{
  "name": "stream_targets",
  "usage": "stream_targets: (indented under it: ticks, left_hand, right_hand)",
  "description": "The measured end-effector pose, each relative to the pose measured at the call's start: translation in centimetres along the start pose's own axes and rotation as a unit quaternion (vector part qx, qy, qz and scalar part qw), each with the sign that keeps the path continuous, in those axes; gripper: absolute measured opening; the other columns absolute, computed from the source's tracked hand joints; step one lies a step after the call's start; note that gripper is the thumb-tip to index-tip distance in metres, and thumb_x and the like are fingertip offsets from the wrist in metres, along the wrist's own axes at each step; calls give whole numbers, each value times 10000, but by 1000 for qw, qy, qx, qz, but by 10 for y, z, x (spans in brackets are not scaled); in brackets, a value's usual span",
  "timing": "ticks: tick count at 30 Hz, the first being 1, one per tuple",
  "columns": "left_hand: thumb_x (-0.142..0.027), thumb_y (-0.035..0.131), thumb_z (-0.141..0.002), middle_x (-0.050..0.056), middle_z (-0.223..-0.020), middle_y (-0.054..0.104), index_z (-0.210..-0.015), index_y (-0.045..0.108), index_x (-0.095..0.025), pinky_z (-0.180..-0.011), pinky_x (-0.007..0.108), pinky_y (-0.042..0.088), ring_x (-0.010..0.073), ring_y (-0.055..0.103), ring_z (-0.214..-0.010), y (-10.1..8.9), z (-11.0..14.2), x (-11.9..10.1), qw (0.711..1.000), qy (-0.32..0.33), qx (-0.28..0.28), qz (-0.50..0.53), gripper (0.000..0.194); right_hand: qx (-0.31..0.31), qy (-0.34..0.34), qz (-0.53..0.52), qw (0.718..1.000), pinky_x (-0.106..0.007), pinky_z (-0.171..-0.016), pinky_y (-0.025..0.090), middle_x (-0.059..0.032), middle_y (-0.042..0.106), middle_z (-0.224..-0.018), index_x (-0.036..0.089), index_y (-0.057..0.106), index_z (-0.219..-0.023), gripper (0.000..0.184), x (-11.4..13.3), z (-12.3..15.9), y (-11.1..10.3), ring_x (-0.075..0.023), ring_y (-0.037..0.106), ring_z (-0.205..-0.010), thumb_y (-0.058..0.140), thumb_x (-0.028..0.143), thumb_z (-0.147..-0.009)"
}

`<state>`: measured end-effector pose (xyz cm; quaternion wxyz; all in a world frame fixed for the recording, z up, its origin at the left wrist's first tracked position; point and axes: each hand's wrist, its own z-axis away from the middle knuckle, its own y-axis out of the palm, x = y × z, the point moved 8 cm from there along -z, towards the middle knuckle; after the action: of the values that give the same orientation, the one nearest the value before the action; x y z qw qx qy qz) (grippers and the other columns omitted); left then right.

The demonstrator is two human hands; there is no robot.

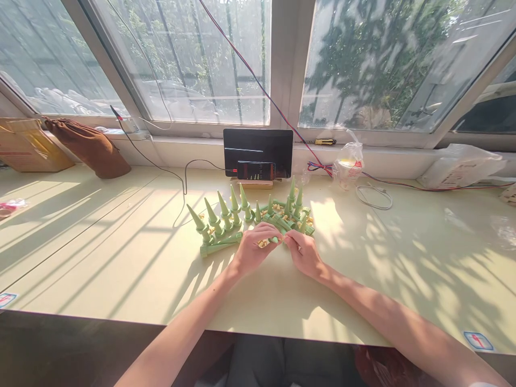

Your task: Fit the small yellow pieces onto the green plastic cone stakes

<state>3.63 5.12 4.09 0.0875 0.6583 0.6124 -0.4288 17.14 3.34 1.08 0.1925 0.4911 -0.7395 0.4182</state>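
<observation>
My left hand (256, 244) is closed around a small green plastic piece (273, 239), whose end shows between the fingertips. Right beside it, my right hand (305, 251) pinches at the tip of that piece; something tiny and pale seems to lie between the two hands, too small to name. Just beyond the hands are green plastic parts (278, 219) in a pile, with small yellowish pieces (308, 220) among them. To the left, several green cone-tipped spikes (224, 207) stand in a slanting row. A green tube-like part (221, 245) lies in front of them.
A phone (256, 171) leans against a dark tablet (258, 145) at the back of the table (121, 269). A brown pouch (88, 148) and cardboard box (30, 142) are at left. At right are a coiled white cable (374, 198) and plastic bags (459, 164).
</observation>
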Motion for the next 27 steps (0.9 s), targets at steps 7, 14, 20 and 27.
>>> stream_targets:
  ticks: [7, 14, 20, 27]
  left_hand:
    - [-167, 659, -889, 68, -894, 721, -968, 768, -238, -788, 358, 571, 211, 650, -913, 1, 0, -4, 1000, 10, 1, -7, 151]
    - [-139, 660, -878, 74, -895, 722, -979, 770, -237, -777, 348, 569, 216, 647, -922, 1, 0, -5, 1000, 10, 3, -10, 179]
    - [-149, 655, -886, 80, -910, 724, -1007, 769, -236, -780, 350, 567, 218, 644, -937, 2, 2, -3, 1000, 7, 10, -10, 188]
    - [-150, 656, -887, 79, -901, 725, -1005, 771, -242, -769, 350, 570, 219, 643, -932, 2, 1, -4, 1000, 9, 9, -10, 189]
  right_hand:
    - [17, 20, 4, 1000, -248, -533, 311, 33, 398, -599, 202, 460, -730, 305, -3, 1, 3, -118, 318, -553, 362, 319, -995]
    - [20, 25, -6, 999, -250, -514, 268, 51, 343, -585, 206, 404, -697, 335, -6, 2, 4, -107, 272, -537, 363, 337, -1002]
    - [23, 28, -12, 999, -252, -510, 249, 58, 309, -585, 206, 374, -683, 349, -7, 3, 6, -102, 249, -541, 367, 336, -1007]
    - [23, 37, -9, 999, -260, -508, 250, 57, 291, -580, 210, 366, -679, 362, -7, 3, 5, -106, 243, -535, 357, 360, -1009]
